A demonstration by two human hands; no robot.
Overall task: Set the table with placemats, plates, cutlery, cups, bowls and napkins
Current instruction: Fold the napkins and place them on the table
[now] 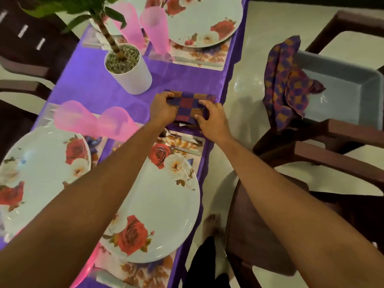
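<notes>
A folded checked napkin [188, 104] in purple, red and orange lies on the purple tablecloth [87, 88] near the table's right edge. My left hand [163, 110] grips its left end and my right hand [212, 119] pinches its right side. Just below it a floral placemat [187, 142] carries a spoon [166, 133], a knife [187, 150] and a white rose-patterned plate [166, 204]. Two pink cups [118, 123] stand left of my hands.
A potted plant in a white pot [131, 73] stands behind my hands. More rose plates [37, 173] and pink cups [153, 28] fill the other settings. To the right, a grey tray [342, 90] on a brown chair [332, 150] holds another checked napkin [286, 80].
</notes>
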